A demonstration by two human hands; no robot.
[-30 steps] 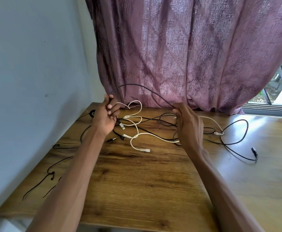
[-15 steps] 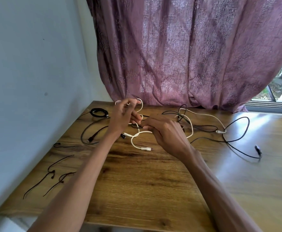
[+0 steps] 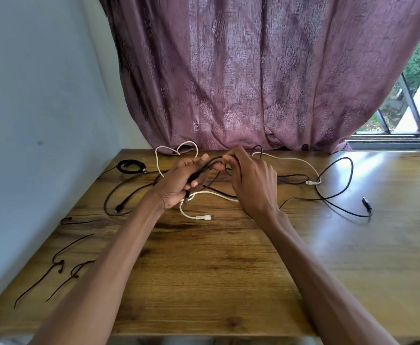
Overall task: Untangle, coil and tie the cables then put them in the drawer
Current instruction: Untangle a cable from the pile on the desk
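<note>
Both hands meet above the table (image 3: pixel 228 270); the left hand (image 3: pixel 179 180) curls round a black cable (image 3: pixel 205 168), the right hand (image 3: pixel 251 180) pinches the same cable just beside it; white cable (image 3: pixel 213 194) lies underneath, tangled.

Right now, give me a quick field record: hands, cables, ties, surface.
left hand: grips a black cable
right hand: pinches the same black cable
white cable: tangled with black ones, loose on the table
coiled black cable: far left, near the wall
ties: thin black strips, left edge, unused
drawer: not in view
</note>
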